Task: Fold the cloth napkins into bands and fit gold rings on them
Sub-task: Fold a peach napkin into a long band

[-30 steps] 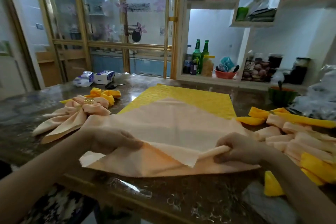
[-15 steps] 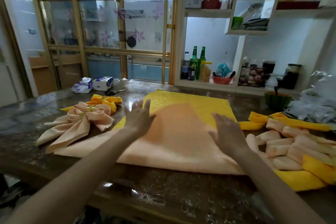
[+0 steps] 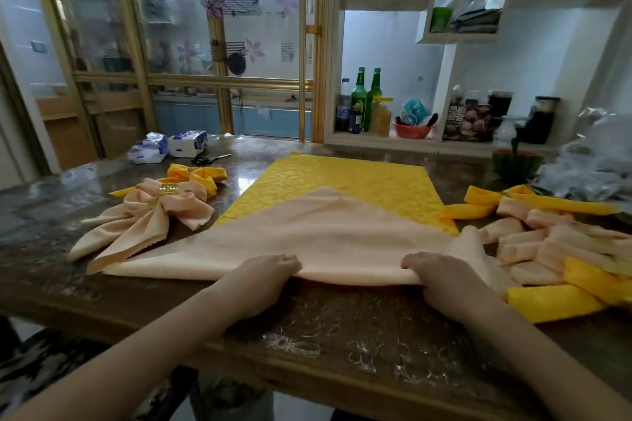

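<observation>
A peach napkin (image 3: pixel 318 232) lies folded into a wide triangle, its long edge toward me, partly over a flat yellow napkin (image 3: pixel 345 181). My left hand (image 3: pixel 266 275) grips the near folded edge left of centre, fingers curled over it. My right hand (image 3: pixel 441 275) grips the same edge further right, where the cloth bunches up. At the left lies a finished peach napkin (image 3: pixel 143 219) gathered in a gold ring (image 3: pixel 167 189), with a finished yellow napkin (image 3: pixel 196 175) behind it.
A pile of rolled peach and yellow napkins (image 3: pixel 554 243) fills the table's right side. Scissors (image 3: pixel 210 158) and tissue packs (image 3: pixel 169 146) lie at the back left. A green bowl (image 3: pixel 514 166) and crumpled plastic (image 3: pixel 595 171) sit at the back right. Shelves with bottles stand behind.
The napkin went from half-folded to a flat triangle. My hands smoothed its upper part half a second ago, then came back to the near edge and took hold of it.
</observation>
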The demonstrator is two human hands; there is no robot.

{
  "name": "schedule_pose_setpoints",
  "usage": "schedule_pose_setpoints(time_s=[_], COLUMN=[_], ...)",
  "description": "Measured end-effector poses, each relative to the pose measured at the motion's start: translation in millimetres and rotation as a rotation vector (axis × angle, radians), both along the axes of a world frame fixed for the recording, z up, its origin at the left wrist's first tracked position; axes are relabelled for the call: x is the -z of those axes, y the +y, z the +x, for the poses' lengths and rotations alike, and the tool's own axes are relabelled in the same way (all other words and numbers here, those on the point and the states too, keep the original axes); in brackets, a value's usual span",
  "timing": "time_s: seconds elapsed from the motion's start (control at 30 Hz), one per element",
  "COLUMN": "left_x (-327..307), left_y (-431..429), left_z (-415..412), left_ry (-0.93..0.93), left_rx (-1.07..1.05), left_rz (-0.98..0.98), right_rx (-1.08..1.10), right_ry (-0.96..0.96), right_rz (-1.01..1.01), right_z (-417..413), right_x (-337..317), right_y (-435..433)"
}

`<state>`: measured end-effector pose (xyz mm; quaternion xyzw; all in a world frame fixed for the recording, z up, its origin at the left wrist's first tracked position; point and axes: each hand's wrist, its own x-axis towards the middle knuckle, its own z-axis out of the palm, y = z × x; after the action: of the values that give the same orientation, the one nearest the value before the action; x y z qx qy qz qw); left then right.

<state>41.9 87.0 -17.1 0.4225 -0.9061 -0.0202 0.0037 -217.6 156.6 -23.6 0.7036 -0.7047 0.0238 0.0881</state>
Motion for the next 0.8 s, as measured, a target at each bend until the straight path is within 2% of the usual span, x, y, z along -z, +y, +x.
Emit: schedule_pose_setpoints(time_s=[0.1, 0.17, 0.27, 0.33, 0.47, 0.6, 0.7, 0.8], left_x=[-11.4, -26.5, -44.8, -41.2, -8.8, 18.8, 28.6, 32.2], left_y=[4.2, 9.0, 8.2, 4.6, 3.7, -0.3, 4.4, 8.5], left_z=[10.5, 18.2, 21.6, 13.3, -20.3, -31.1, -31.9, -31.6], left_ry=[-0.099, -0.25, -0.484, -0.429, -0.098, -0.058, -0.055, -0.081], left_rx=[-0.135, -0.209, -0.229, -0.207, -0.108, -0.093, -0.039, 0.003], left_rz=[0.019, 0.077, 0.241, 0.295, 0.176, 0.272, 0.26, 0.242], right_rx=[0.055, 0.069, 0.132, 0.2, 0.214, 0.039, 0.048, 0.163], right_ry=[0.059, 0.085, -0.004, -0.118, -0.424, -0.525, -0.405, -0.091], right_rz=[-0.037, -0.093, -0.11, -0.108, -0.128, -0.079, 0.191, 0.528], right_z=[-12.1, -21.0, -29.4, -35.2, -50.0, -60.3, -69.0, -66.1], right_x=[-2.9, -3.7, -0.7, 0.0, -5.5, -31.9, -54.8, -62.7], right_y=[7.2, 14.8, 25.9, 25.8, 30.6, 50.5, 65.3, 70.0])
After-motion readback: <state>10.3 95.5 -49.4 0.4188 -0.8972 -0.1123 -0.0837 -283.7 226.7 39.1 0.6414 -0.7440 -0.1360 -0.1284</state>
